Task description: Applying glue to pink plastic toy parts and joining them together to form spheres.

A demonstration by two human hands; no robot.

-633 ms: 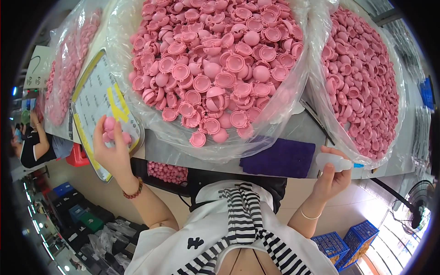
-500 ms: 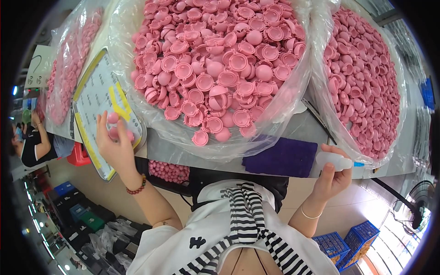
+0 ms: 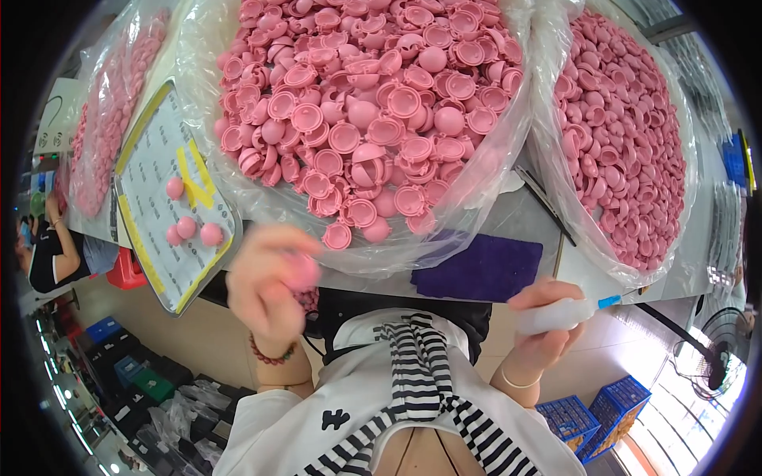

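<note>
My left hand (image 3: 272, 289), smeared by motion, is closed on a pink ball (image 3: 300, 271) in front of the near edge of the big bag. Its bead bracelet shows at the wrist. In my right hand (image 3: 548, 321) is a white squeeze bottle (image 3: 556, 316) with a thin blue tip pointing right. Ahead lies a heap of pink plastic half-shells (image 3: 385, 131), some hinged and some round, in a clear plastic bag (image 3: 468, 246). To the left, a shallow tray (image 3: 135, 244) with a printed liner and yellow tape bears several pink balls (image 3: 211, 235).
A folded purple cloth (image 3: 479, 267) lies between the hands, near the table edge. At right sits a second bag of pink pieces (image 3: 619, 143), with black tweezers (image 3: 546, 205) beside it. Another pink-filled bag (image 3: 119, 111) lies far left. Blue crates (image 3: 613, 416) and a fan (image 3: 718, 357) stand right.
My left hand has moved from the tray rightward and toward me, carrying a pink ball; several balls show on the tray. My right hand has shifted left and slightly nearer with the bottle.
</note>
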